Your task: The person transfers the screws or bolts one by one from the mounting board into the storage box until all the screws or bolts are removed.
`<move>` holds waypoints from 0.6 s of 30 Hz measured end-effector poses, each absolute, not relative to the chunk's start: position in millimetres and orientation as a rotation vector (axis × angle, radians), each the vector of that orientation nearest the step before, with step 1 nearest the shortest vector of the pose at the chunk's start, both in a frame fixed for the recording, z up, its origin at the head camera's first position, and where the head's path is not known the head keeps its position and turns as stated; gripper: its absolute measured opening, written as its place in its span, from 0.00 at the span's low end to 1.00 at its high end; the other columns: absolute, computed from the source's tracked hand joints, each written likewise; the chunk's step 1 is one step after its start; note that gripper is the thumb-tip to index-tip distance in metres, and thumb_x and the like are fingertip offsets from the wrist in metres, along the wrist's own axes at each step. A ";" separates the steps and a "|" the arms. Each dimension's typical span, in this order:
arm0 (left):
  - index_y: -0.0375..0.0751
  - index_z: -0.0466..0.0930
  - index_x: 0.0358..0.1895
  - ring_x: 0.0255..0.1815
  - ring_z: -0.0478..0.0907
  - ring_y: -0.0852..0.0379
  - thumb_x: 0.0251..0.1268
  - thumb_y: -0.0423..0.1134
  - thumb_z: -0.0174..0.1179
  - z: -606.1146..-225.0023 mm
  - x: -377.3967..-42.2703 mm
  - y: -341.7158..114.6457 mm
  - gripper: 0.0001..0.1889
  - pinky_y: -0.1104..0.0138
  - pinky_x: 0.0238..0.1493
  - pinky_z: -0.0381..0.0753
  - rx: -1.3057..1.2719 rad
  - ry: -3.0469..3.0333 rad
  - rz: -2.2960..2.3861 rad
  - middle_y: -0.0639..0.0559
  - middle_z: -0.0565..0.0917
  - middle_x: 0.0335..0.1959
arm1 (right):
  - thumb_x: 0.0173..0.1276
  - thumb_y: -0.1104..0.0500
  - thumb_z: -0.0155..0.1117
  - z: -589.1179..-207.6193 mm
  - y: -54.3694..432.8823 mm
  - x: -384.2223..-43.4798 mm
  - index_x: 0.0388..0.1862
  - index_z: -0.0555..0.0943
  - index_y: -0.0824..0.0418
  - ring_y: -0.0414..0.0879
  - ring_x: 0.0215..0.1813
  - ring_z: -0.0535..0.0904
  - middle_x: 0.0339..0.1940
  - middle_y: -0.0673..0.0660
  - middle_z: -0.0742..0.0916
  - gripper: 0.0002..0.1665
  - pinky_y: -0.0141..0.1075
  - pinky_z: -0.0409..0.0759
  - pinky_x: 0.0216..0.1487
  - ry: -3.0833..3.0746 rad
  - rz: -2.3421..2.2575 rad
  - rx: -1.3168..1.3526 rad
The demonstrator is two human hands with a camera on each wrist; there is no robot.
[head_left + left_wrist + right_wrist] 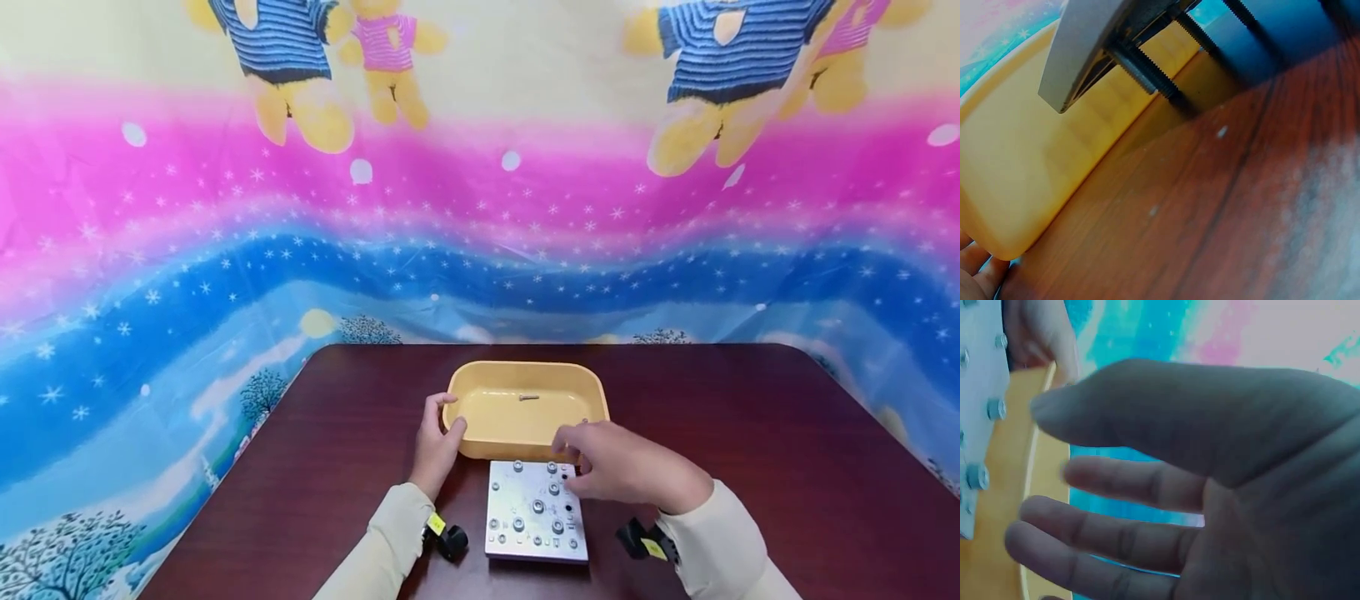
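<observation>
My left hand (437,446) grips the left end of a yellow plastic basin (480,450), thumb and fingers at its rim. My right hand (626,467) hovers by the basin's front right corner, over the far right edge of a metal plate (510,502). Its fingers are loosely bent with nothing between them in the right wrist view. Several socket-head screws (977,476) stand in the plate, and two dark holes show near its right side. Threaded shanks (1147,69) stick out beneath the plate in the left wrist view. One loose screw (528,397) lies inside the basin.
The basin and plate stand on a dark reddish-brown table (360,417), the plate just in front of the basin. A printed cloth (480,192) with bears and snowflakes hangs behind and around the table. Each wrist wears a small black camera (452,542).
</observation>
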State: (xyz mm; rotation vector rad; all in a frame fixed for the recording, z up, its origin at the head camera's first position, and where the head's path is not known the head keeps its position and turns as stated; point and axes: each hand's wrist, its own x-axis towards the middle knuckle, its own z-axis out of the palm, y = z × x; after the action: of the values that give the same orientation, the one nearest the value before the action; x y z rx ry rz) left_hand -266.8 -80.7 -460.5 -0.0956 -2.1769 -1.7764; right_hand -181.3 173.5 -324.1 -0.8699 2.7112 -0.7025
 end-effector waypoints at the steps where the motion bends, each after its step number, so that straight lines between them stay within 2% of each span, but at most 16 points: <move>1: 0.44 0.70 0.54 0.53 0.74 0.49 0.60 0.31 0.56 -460.7 -266.6 -81.5 0.18 0.66 0.47 0.75 -0.096 -2.180 -1.776 0.45 0.75 0.57 | 0.56 0.61 0.68 -324.9 171.4 -177.3 0.42 0.80 0.59 0.39 0.31 0.75 0.33 0.50 0.82 0.14 0.35 0.75 0.34 2.703 -0.675 -0.886; 4: 0.46 0.69 0.54 0.54 0.73 0.50 0.60 0.33 0.56 -459.6 -267.4 -82.9 0.18 0.65 0.48 0.75 -0.111 -2.183 -1.775 0.46 0.74 0.58 | 0.52 0.61 0.69 -327.4 164.8 -166.6 0.30 0.79 0.54 0.37 0.26 0.72 0.23 0.45 0.78 0.07 0.33 0.72 0.29 2.680 -0.579 -0.863; 8: 0.47 0.69 0.54 0.55 0.73 0.51 0.60 0.34 0.56 -456.4 -268.0 -82.8 0.18 0.62 0.50 0.75 -0.112 -2.182 -1.775 0.47 0.73 0.58 | 0.49 0.60 0.71 -328.2 158.2 -156.9 0.20 0.76 0.49 0.38 0.20 0.67 0.16 0.44 0.75 0.11 0.32 0.66 0.23 2.672 -0.475 -0.770; 13: 0.48 0.69 0.54 0.55 0.73 0.52 0.60 0.34 0.56 -457.7 -262.9 -83.5 0.18 0.61 0.51 0.75 -0.070 -2.209 -1.769 0.48 0.74 0.58 | 0.47 0.60 0.72 -331.9 154.2 -150.9 0.16 0.75 0.49 0.38 0.20 0.70 0.16 0.44 0.77 0.12 0.33 0.68 0.22 2.674 -0.386 -0.712; 18: 0.47 0.69 0.55 0.56 0.73 0.49 0.61 0.33 0.56 -459.0 -260.5 -81.3 0.18 0.61 0.52 0.75 -0.080 -2.214 -1.771 0.46 0.73 0.60 | 0.45 0.62 0.71 -338.8 154.3 -147.2 0.14 0.75 0.49 0.39 0.14 0.70 0.15 0.45 0.76 0.13 0.35 0.70 0.13 2.692 -0.350 -0.709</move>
State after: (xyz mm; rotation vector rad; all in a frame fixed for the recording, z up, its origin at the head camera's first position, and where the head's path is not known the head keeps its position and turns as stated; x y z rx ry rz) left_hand -260.5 -81.3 -459.0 -0.0801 -2.2136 -1.7709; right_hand -147.2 154.3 -338.8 -0.7089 2.6918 -0.3502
